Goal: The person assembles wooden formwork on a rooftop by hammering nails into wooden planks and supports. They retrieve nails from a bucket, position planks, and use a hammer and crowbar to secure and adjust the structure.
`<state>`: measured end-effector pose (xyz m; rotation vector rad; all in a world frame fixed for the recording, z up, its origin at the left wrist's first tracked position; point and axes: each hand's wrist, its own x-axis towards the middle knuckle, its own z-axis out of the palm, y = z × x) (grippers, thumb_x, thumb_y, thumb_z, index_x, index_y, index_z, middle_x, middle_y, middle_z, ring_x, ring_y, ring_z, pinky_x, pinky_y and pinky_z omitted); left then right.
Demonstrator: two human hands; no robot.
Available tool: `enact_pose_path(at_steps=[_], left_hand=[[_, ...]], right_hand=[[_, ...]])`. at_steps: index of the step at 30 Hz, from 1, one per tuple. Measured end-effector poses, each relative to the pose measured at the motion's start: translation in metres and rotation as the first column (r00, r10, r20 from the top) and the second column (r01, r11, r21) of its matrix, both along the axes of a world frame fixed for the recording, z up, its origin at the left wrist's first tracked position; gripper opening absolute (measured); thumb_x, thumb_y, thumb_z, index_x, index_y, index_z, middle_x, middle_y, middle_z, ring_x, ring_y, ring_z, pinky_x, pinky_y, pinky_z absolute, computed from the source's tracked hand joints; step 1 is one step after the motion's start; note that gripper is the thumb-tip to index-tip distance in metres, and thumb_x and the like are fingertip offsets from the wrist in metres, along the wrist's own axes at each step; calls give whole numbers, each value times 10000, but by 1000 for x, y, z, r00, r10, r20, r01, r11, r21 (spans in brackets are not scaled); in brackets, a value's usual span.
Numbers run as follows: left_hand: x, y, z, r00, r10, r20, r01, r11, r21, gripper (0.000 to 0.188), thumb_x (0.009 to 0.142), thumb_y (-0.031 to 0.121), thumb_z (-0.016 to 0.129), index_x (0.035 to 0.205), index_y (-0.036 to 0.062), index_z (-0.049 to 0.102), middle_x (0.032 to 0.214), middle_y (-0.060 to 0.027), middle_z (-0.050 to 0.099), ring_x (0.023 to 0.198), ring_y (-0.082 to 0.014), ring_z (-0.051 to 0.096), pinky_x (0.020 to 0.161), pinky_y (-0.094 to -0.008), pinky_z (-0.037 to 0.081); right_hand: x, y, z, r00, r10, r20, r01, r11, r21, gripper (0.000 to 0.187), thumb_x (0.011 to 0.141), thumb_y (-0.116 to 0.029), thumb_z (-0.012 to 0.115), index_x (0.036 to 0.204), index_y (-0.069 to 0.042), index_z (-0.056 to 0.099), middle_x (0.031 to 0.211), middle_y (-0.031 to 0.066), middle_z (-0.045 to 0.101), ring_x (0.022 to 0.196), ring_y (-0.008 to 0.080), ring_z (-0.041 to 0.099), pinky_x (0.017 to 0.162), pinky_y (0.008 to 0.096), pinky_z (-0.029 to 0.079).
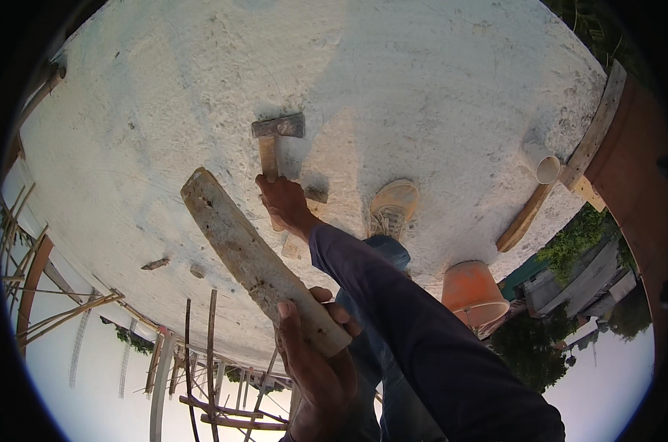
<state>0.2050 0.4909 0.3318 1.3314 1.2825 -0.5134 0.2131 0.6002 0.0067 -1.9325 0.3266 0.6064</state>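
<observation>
My left hand (pixel 315 376) grips the lower end of a short, worn wooden board (pixel 242 250), its thumb on one face and fingertips round the far edge. The board slants up to the left, with pits and dark spots on its pale surface. Beyond it, my right hand (pixel 286 202) is wrapped round the wooden handle of a hammer (pixel 278 127). The hammer's dark metal head points away from me over the rough pale slab (pixel 187 88). Head and board are apart. A small dark block (pixel 315 193) shows just beside my right hand.
My shoe (pixel 393 202) stands on the slab. An orange bucket (pixel 474 291) lies to the right, near a stick (pixel 524 217) and a white pipe stub (pixel 544 166). Wood scraps (pixel 155 264) lie at left. Bamboo poles (pixel 212 353) and posts stand past the slab's edge.
</observation>
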Motion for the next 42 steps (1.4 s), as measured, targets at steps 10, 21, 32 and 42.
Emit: enact_pose_path(at_steps=[10,21,32,42], left_hand=[[-5,-11,3,920,-361,152,375,923,-81,454,1088,429,591,1234,0,581,978,-135,715,729,-164,699,585,-318,574],[95,-138,-70,436,-870,229,856,323,-403,497,1061,438,635,1260,-14,585,947,-144,749,697,-149,698,578,-312,577],[220,-332,-187,-381,-908,176,806,-419,-419,581,1030,530,651,1295,17,585,884,-136,749,694,-161,680,632,-337,565],[256,-363,-194,-557,-828,64,723,-521,-455,458,1049,529,630,1186,95,577,805,-91,702,638,-158,663,560,-345,542]], right_hand=[[-10,-176,142,736,-571,-364,676,591,441,852,958,-128,676,1628,-128,150,943,178,675,837,261,697,785,432,558],[-125,-438,206,271,-782,-562,944,101,314,501,1003,-195,697,1423,-2,502,928,50,621,688,85,608,564,257,526],[-93,-411,155,21,-988,-154,999,13,52,434,1078,-416,639,1221,-22,527,709,8,544,559,74,543,492,290,446],[-52,-414,118,-214,-966,148,975,-202,93,487,1090,-359,620,1347,38,503,698,35,567,595,71,550,528,275,452]])
